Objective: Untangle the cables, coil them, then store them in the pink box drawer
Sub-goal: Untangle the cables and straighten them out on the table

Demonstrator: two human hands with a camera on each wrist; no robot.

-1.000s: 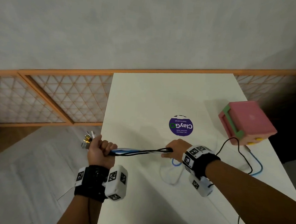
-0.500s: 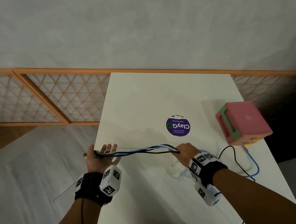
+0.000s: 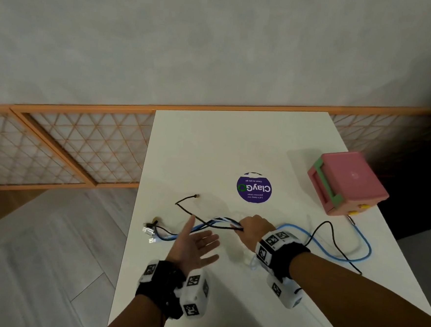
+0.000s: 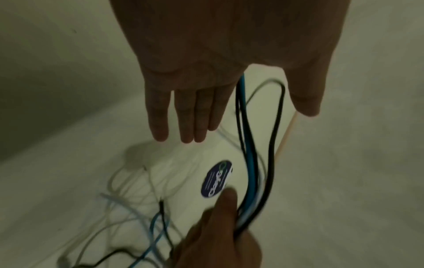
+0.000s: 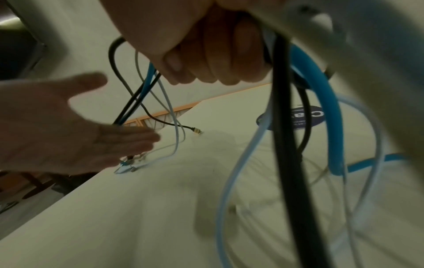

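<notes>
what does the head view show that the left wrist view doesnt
Only the head view shows the pink box near the table's right edge, the connector ends by its left edge, and both wrist bands.

Only the left wrist view shows the left hand's fingers from the palm side, straight and holding nothing.

Both show the open left hand, the right hand gripping the cable bundle, and the purple sticker.

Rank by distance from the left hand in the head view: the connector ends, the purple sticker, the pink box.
From the left hand:
1. Connector ends, just left, at the table edge.
2. Purple sticker, ahead and right, mid-table.
3. Pink box, far right.
</notes>
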